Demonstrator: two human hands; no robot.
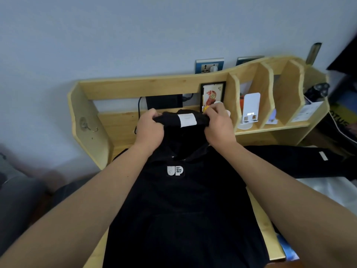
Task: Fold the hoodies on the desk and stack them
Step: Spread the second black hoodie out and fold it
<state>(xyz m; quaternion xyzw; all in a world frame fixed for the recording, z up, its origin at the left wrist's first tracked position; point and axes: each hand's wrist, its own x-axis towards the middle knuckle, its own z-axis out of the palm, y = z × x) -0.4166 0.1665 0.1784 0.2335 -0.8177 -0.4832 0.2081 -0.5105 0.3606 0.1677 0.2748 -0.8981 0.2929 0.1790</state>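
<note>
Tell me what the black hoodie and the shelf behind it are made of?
The hoodie looks like soft, matte knit cloth, maybe cotton fleece: it bunches and creases where both hands grip its hood. The shelf looks like pale bare wood, probably pine: you can see grain lines and small knots, with little shine.

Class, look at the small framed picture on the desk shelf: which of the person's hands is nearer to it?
Right. The right hand sits just below the framed picture; the left hand is farther left.

head-worn view, looking down, close over desk [257, 213]
</note>
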